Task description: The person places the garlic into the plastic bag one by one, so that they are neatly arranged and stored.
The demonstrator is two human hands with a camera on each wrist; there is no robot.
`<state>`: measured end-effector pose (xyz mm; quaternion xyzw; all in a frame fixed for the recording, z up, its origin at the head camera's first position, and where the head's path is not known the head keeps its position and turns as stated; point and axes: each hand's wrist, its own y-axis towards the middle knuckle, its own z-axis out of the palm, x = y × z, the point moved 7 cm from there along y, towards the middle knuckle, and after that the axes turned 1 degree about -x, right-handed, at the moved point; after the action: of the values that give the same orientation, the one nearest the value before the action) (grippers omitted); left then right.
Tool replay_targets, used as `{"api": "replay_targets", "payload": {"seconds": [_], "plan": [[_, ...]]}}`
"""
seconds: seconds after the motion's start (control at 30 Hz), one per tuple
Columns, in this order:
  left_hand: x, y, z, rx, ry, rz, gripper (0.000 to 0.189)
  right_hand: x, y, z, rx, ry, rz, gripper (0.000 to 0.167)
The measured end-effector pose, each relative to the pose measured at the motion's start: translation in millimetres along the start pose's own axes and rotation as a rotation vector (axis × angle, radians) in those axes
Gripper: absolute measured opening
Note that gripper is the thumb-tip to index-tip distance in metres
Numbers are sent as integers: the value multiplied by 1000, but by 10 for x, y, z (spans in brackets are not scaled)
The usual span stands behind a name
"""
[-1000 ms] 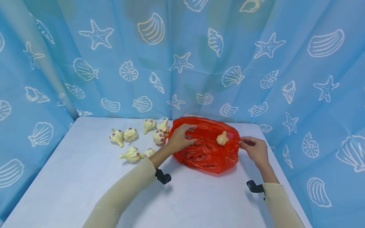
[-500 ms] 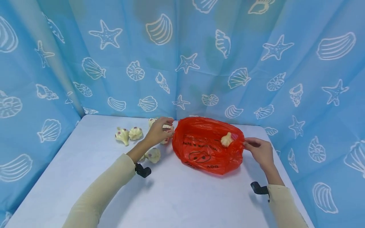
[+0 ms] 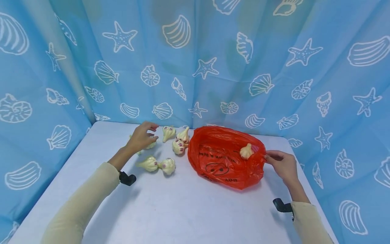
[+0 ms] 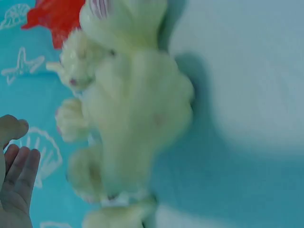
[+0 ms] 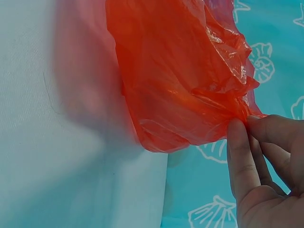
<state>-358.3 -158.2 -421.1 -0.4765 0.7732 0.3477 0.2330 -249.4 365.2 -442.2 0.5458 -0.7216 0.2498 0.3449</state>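
A red plastic bag (image 3: 213,166) with black print lies on the table, its mouth spread wide. One garlic bulb (image 3: 246,151) shows inside its right part. My right hand (image 3: 284,165) pinches the bag's right edge between thumb and fingers, as the right wrist view also shows. My left hand (image 3: 139,138) hovers at the left over a garlic bulb (image 3: 151,145) that it partly hides, fingers parted and holding nothing. Nearer me are two more bulbs, a long-necked garlic bulb (image 3: 149,164) and a rounder garlic bulb (image 3: 168,166). In the left wrist view a blurred garlic bulb (image 4: 137,109) fills the middle.
Between left hand and bag sit other bulbs: a garlic bulb (image 3: 168,133) at the back, a garlic bulb (image 3: 183,135) and a purple-streaked garlic bulb (image 3: 178,147) at the bag's left edge. A blue shell-patterned curtain (image 3: 195,91) encloses the white table (image 3: 182,210) behind and at both sides.
My left hand has moved left, away from the bag's mouth and past the nearer bulbs, to the far-left bulbs. The right hand keeps its pinch on the bag. The head view has shifted slightly left.
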Motion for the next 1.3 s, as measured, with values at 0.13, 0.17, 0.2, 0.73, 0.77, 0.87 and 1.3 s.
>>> {"api": "replay_targets", "payload": {"seconds": [0.13,0.17,0.2,0.73,0.77,0.87,1.3], "plan": [[138,-100,-168,42,122,-7,40,12,1,3,9,-5,0,45],[156,-121,-203,60,154,0,38,18,2,-1,10,-4,-1,45],[171,-141,-233,77,188,14,36,24,3,-5,10,-5,-4,45],[482,-450,-381,245,499,140,43,-6,17,-15,15,2,0,46],[485,-459,-377,247,517,158,44,-7,19,-15,15,1,2,46],[483,-463,-358,260,551,186,48,-8,26,-17,12,-2,0,46],[557,-369,-216,411,705,175,56,-50,15,-9,1,1,10,48]]}}
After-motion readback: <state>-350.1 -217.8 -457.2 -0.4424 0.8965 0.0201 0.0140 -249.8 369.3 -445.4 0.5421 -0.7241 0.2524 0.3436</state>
